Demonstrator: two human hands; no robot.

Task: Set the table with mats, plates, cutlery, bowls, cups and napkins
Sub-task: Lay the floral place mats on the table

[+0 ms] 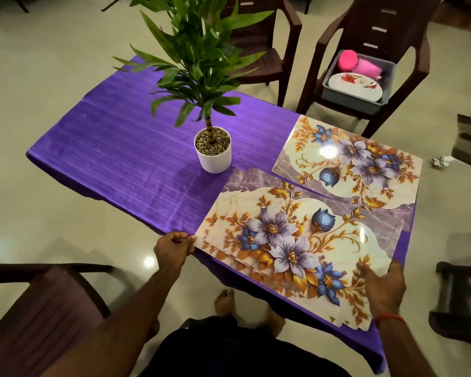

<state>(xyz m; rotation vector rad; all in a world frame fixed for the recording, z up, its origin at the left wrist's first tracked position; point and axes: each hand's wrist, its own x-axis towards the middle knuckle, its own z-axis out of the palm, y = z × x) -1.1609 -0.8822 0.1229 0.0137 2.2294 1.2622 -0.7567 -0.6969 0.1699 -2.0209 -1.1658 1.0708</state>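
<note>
Mats (297, 240) sit fanned in a stack at the table's (106, 148) near edge, left hand (174, 247) pinching one corner, right hand (384, 287) gripping the opposite edge; thin, glossy, likely light, bendy, slippery, so peel by edges

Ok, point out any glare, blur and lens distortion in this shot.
Head view: a bright glare spot on the single laid mat, a fainter sheen on the mat stack, a light reflection on the floor; wide-angle bending bows the table edges; the near chair looks soft.
</note>
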